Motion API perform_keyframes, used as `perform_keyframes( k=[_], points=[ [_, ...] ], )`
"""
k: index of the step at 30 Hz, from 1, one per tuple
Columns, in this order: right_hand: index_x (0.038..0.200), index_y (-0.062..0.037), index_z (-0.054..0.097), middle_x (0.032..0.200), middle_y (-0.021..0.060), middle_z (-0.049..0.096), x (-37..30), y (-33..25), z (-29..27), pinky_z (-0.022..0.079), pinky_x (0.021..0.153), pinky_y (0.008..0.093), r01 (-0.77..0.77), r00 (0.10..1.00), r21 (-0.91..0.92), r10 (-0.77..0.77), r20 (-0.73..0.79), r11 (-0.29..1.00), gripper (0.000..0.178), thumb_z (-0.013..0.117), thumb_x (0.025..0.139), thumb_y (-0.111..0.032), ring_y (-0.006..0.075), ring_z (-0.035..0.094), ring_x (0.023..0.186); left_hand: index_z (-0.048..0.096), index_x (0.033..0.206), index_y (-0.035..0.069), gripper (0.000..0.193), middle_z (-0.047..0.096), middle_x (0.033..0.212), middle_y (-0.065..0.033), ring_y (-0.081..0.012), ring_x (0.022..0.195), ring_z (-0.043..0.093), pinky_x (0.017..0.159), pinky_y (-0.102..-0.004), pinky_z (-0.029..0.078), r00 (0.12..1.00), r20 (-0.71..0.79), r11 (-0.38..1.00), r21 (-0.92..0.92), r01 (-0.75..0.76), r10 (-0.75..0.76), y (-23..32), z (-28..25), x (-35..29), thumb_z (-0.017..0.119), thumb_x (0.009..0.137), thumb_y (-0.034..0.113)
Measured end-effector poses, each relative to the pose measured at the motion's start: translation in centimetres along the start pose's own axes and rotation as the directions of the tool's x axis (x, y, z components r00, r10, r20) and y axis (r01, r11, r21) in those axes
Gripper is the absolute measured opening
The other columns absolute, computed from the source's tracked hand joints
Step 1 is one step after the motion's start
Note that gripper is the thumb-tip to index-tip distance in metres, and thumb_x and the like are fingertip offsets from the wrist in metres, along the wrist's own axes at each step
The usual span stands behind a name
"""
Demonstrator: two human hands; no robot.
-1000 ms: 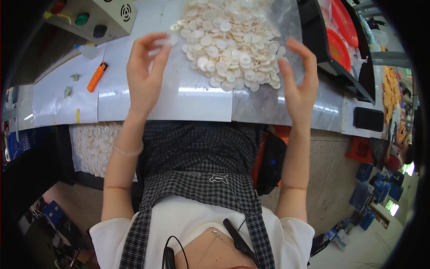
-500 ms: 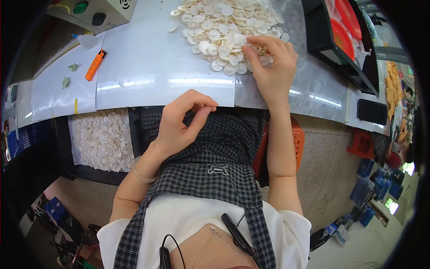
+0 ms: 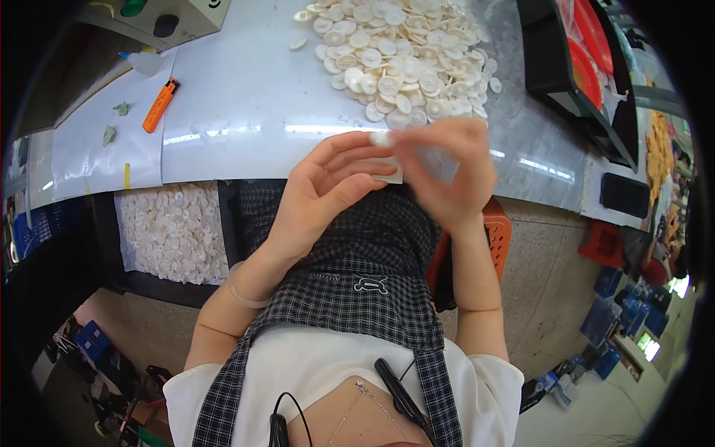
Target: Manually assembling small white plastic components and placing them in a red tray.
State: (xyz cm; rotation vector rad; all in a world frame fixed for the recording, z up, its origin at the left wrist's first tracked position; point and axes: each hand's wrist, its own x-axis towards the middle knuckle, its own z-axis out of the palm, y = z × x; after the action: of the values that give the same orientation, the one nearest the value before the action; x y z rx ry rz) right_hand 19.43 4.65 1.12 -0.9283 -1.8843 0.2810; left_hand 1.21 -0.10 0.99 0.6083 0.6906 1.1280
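My left hand (image 3: 328, 182) is over my lap at the table's front edge, its fingers apart and curved, the thumb away from them. My right hand (image 3: 450, 167), smeared by motion, meets it from the right. At its fingertips is a small white disc (image 3: 381, 139), touching or very near my left fingertips. Beyond both hands lies a heap of round off-white discs (image 3: 402, 59), several with short stems.
A black tray (image 3: 171, 279) at my left holds many flat white discs. An orange cutter (image 3: 160, 106), a small bottle (image 3: 145, 62) and a grey machine (image 3: 190, 22) stand left. Right are a black bin (image 3: 555, 89) with red trays and a phone (image 3: 624, 194).
My right hand has come from the heap toward me, now with a disc at its fingertips. My left hand has risen slightly rightward and its fingers have spread from a pinch.
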Motion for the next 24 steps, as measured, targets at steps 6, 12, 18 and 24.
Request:
perform_keyframes(
  k=[6, 12, 18, 24],
  points=[
    [0.092, -0.0103, 0.072, 0.092, 0.0017, 0.071, -0.8, -1.9, -0.2, 0.047, 0.068, 0.0263, 0.065, 0.983, 0.074, -0.077, 0.165, 0.995, 0.035, 0.075, 0.061, 0.007, 0.0170, 0.062, 0.087, 0.056, 0.119, -0.003, 0.036, 0.067, 0.109, -0.0150, -0.0195, 0.105, 0.064, 0.094, -0.0308, 0.050, 0.999, -0.018, 0.980, 0.192, 0.045, -0.042, 0.4, -1.6, -0.5, 0.068, 0.086, 0.003],
    [0.091, -0.0094, 0.071, 0.087, 0.0018, 0.065, 2.0, 1.1, 1.1, 0.042, 0.078, 0.0320, -0.152, 0.986, -0.128, 0.158, 0.043, 0.980, 0.016, 0.075, 0.075, -0.010, 0.0193, 0.056, 0.081, 0.058, 0.114, -0.004, 0.033, 0.067, 0.108, -0.0184, -0.0203, 0.104, 0.065, 0.090, -0.0294, 0.053, 0.996, -0.005, 0.947, 0.310, -0.087, 0.093, 1.0, -1.7, -0.8, 0.069, 0.082, -0.006],
    [0.086, -0.0109, 0.071, 0.076, -0.0008, 0.054, 3.2, 2.1, 2.2, 0.036, 0.076, 0.0323, -0.116, 0.990, -0.339, 0.136, 0.038, 0.934, 0.015, 0.076, 0.077, -0.022, 0.0176, 0.052, 0.079, 0.058, 0.113, -0.005, 0.036, 0.068, 0.104, -0.0189, -0.0239, 0.101, 0.067, 0.092, -0.0340, 0.054, 0.992, 0.019, 0.928, 0.352, -0.123, 0.124, 1.1, -1.1, -0.8, 0.071, 0.079, -0.005],
    [0.084, -0.0080, 0.066, 0.082, -0.0017, 0.063, 3.0, 2.2, 2.0, 0.038, 0.073, 0.0293, -0.169, 0.983, -0.200, 0.181, 0.043, 0.965, 0.013, 0.075, 0.079, -0.017, 0.0133, 0.054, 0.076, 0.058, 0.113, -0.005, 0.035, 0.068, 0.103, -0.0188, -0.0237, 0.100, 0.067, 0.091, -0.0336, 0.055, 0.991, 0.016, 0.922, 0.365, -0.129, 0.133, 1.2, -1.5, -0.5, 0.071, 0.079, -0.006]
  ],
)
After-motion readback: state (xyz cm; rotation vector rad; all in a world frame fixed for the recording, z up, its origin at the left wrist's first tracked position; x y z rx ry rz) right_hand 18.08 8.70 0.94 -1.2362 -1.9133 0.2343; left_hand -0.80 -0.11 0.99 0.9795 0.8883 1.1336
